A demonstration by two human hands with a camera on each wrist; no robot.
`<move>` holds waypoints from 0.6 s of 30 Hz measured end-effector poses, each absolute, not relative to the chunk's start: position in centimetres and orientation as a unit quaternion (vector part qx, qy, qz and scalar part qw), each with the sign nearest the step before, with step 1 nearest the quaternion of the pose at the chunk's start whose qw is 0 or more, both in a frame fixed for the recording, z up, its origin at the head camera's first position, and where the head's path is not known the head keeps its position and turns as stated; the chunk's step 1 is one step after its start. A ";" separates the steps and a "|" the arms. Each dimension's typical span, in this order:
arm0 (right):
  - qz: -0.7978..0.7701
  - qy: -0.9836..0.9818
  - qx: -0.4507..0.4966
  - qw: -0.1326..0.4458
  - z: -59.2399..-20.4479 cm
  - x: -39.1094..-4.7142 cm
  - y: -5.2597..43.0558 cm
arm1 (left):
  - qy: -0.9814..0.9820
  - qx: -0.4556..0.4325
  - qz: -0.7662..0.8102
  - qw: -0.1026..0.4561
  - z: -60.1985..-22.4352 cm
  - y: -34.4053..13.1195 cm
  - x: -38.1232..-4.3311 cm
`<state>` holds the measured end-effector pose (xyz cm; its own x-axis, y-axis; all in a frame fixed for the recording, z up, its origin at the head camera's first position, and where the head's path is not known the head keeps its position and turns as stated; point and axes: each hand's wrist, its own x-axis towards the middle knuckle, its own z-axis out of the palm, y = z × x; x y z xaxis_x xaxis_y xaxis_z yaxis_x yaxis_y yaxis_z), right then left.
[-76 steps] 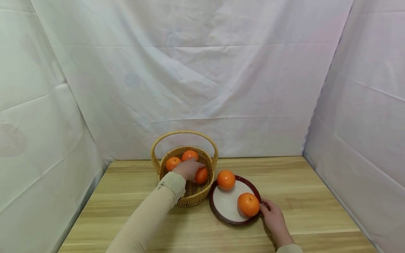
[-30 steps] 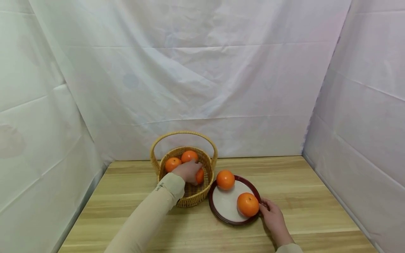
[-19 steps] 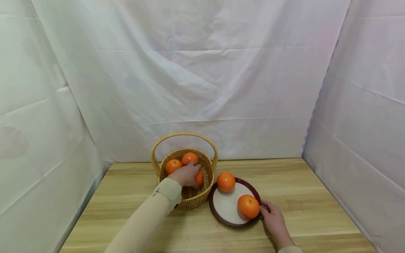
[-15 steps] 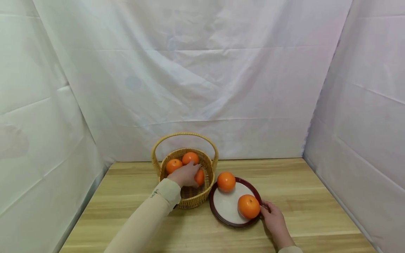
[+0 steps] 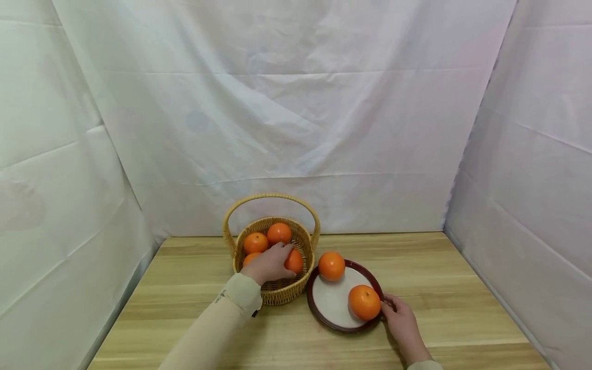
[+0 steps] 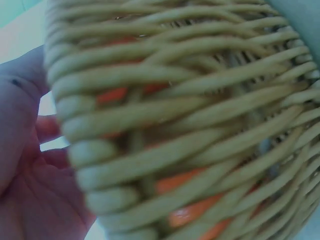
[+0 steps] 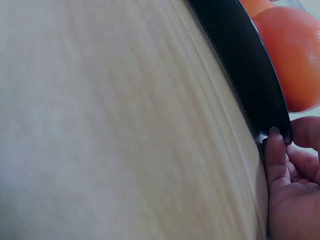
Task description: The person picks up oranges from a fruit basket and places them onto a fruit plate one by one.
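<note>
My left hand point(image 5: 270, 263) reaches over the near left rim of a wicker basket point(image 5: 282, 296). Its thumb and fingers lie on either side of an orange point(image 5: 294, 261) inside, at the basket's right. In the left wrist view the basket's weave point(image 6: 165, 110) hides the fingertips, and the left palm point(image 6: 45, 195) shows beside the rim. With thumb and fingers, my right hand point(image 5: 403, 324) pinches the right edge of a white plate point(image 5: 330, 303) with a dark red rim. One orange point(image 5: 364, 302) sits on the plate by that hand; another orange point(image 5: 331, 265) sits at its far left.
Several oranges lie in the basket, including a rear orange point(image 5: 279, 234), a left orange point(image 5: 256, 243) and one partly hidden orange point(image 5: 251, 258). A tall basket handle point(image 5: 271, 196) arches above them. The wooden table point(image 5: 458, 288) is enclosed by white cloth point(image 5: 296, 118) at back and sides.
My left hand has drawn back slightly toward the lower left, uncovering more of the orange at its fingers and another orange on the left. My right hand and the plate have stayed put.
</note>
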<state>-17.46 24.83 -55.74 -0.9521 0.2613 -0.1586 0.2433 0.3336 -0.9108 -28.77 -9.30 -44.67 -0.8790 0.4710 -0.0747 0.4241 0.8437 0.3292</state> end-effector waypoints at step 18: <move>0.555 -0.816 -0.162 0.001 -55.8 -17.5 24.8 | 0.943 0.231 0.241 0.011 -46.9 -9.4 -26.8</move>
